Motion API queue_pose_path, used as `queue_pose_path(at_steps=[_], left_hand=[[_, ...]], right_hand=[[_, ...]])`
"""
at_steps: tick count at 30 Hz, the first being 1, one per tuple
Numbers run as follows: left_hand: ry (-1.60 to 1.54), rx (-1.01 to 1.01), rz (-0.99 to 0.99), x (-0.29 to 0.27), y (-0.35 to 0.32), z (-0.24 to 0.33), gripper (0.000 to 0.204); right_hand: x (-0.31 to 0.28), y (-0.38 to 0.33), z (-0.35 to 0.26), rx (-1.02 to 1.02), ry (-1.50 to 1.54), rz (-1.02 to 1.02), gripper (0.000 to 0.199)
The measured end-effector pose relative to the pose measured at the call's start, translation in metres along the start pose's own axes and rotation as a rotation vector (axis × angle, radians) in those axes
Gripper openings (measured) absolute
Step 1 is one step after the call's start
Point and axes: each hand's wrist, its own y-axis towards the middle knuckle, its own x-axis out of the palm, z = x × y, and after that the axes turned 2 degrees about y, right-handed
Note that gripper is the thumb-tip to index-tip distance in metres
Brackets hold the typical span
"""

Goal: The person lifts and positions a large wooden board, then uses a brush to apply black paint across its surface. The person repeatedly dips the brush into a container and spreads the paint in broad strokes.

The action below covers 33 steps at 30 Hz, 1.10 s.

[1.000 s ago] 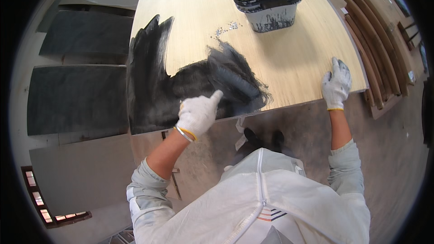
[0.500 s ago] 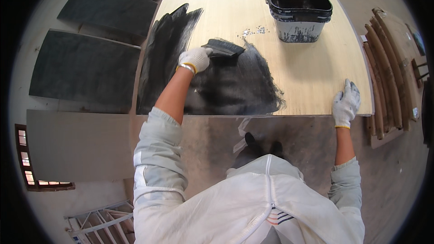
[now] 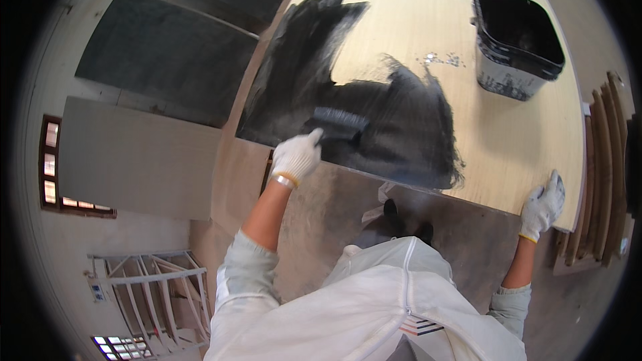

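My left hand (image 3: 298,155), in a white knitted glove, is closed round the handle of a wide, flat brush (image 3: 340,122) covered in black paint. The bristles lie in wet black paint (image 3: 408,137) near the front edge of a pale wood-grain board (image 3: 414,7). At the board's right front corner rests my right hand (image 3: 543,204), gloved and smudged dark, its fingers stretched along the top. A black-rimmed paint bucket (image 3: 513,85) stands farther back on the right, its inside coated in black.
Dark panels (image 3: 167,57) and a grey panel (image 3: 137,160) lie to the left. Several brown boards (image 3: 605,174) stand at the right. A pale metal rack (image 3: 157,294) is at the lower left. Silvery spots (image 3: 443,59) dot the board beside the bucket.
My left hand has drawn the brush toward me, to the board's front edge, widening the black area there. The view has turned and shifted; my right hand stays at the corner.
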Motion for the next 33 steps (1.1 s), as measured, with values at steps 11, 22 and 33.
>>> queue_pose_path(at_steps=[11, 22, 33], left_hand=[[-0.033, 0.075, 0.056, -0.004, 0.018, -0.035, 0.037], [0.020, 0.256, 0.180, -0.054, 0.339, -0.066, 0.033], [0.075, 0.041, -0.087, -0.009, 0.138, -0.265, 0.041]], right_hand=[[0.010, -0.002, 0.002, 0.060, -0.033, 0.044, 0.063], [0.037, -0.002, 0.015, 0.303, 0.174, 0.000, 0.059], [0.027, -0.006, -0.024, 0.285, -0.328, -0.160, 0.064]])
